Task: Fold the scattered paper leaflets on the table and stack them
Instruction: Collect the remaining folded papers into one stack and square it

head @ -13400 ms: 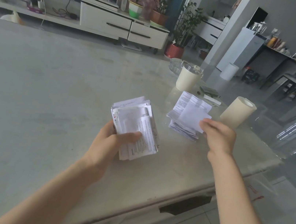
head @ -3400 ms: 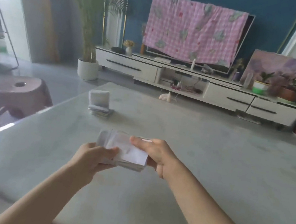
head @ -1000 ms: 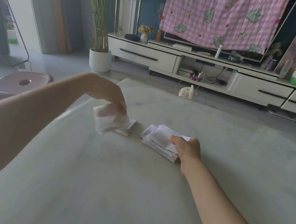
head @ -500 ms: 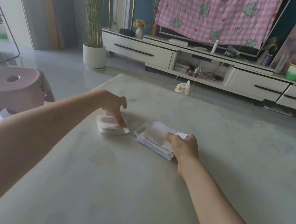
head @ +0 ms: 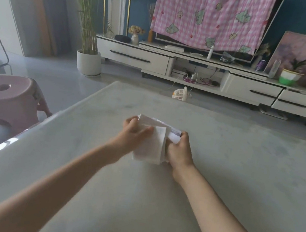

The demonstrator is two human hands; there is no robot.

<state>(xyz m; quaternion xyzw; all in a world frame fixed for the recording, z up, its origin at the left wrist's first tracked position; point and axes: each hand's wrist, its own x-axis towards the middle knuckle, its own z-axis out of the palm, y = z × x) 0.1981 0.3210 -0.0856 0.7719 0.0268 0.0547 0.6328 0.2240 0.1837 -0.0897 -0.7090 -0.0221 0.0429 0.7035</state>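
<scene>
The leaflet stack [head: 151,147] is held between left grip [head: 131,134] and right grip [head: 179,151], both curled around its sides.

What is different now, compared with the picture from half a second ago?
The two separate piles have come together into one bundle of leaflets. The left hand now grips its left side and the right hand its right side. The table and the pink stool stayed as they were.

Stack of folded white paper leaflets [head: 150,145], gathered as one thick bundle, its broad top sheet facing up; sheet edges fan unevenly at the far end. The bundle sits low over the table [head: 220,165].
</scene>
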